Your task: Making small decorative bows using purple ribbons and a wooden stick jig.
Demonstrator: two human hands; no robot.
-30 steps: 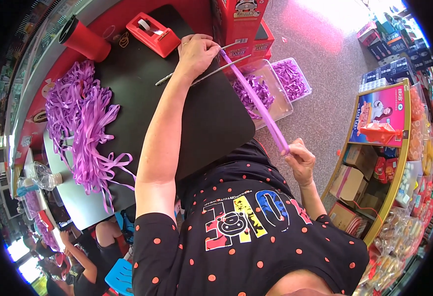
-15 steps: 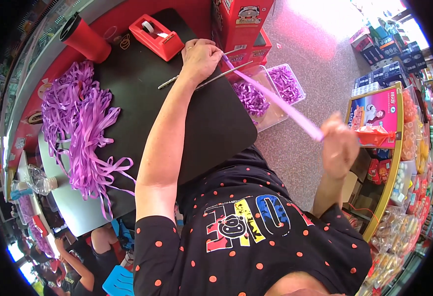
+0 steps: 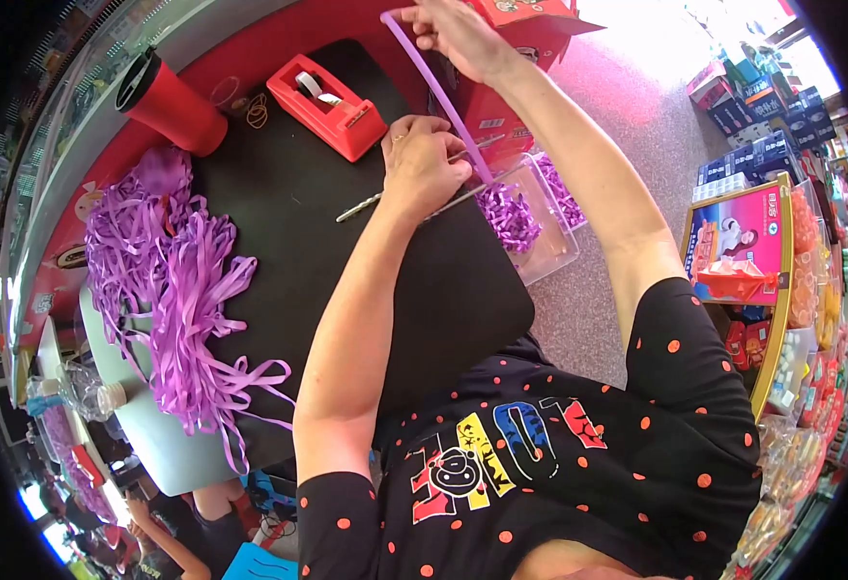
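My left hand (image 3: 422,159) is closed round thin metal rods (image 3: 357,207) at the far right edge of the black tabletop; their ends stick out on both sides of the fist. A purple ribbon (image 3: 438,95) runs taut from beside these rods up to my right hand (image 3: 451,34), whose fingertips pinch its far end. How the ribbon meets the rods is hidden by my left fingers. On the table's left lies a large tangled heap of purple ribbon strips (image 3: 187,309). Below the rods, a clear plastic box (image 3: 554,253) holds short curled purple pieces (image 3: 509,218).
A red tape dispenser (image 3: 327,104) stands behind my left hand on the black table (image 3: 317,271). A red tumbler (image 3: 171,104) and tan rubber bands (image 3: 258,110) are at the far left. Shelves of packaged goods (image 3: 776,454) line the right. A second person (image 3: 168,536) sits lower left.
My right hand has swung from the right side up to the far side, turning the ribbon with it. My left hand keeps its grip on the rods. The view has shifted slightly.
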